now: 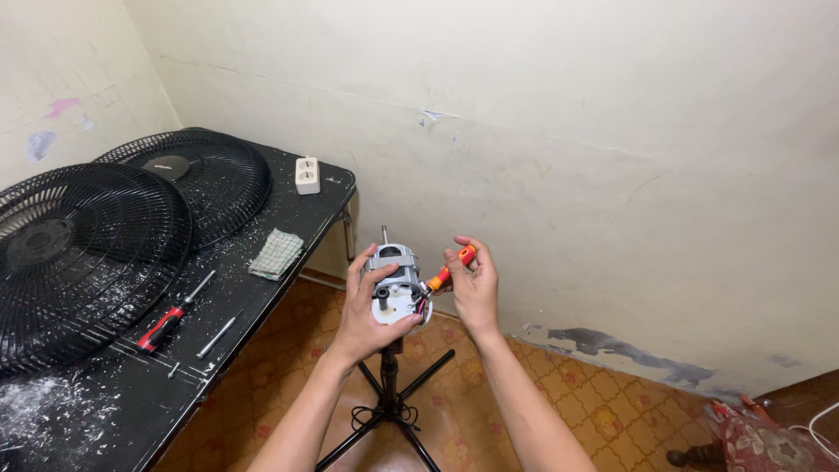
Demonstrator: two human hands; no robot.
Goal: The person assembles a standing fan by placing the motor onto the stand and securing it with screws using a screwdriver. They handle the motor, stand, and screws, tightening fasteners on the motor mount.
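My left hand (363, 310) grips a grey fan motor (395, 281) from the left; a thin metal shaft sticks up from the motor's top. The motor sits atop a black stand (390, 393) with spread legs on the floor. My right hand (474, 288) holds a small orange-handled screwdriver (447, 273), whose tip points at the motor's right side, where thin wires show.
A black table (140, 411) on the left carries two black fan grilles (83, 253), a red-and-black screwdriver (166, 323), a thin metal rod (218, 335), a checked cloth (277, 253), a white socket block (307, 175) and white debris. A cream wall stands behind. The floor has orange patterned tiles.
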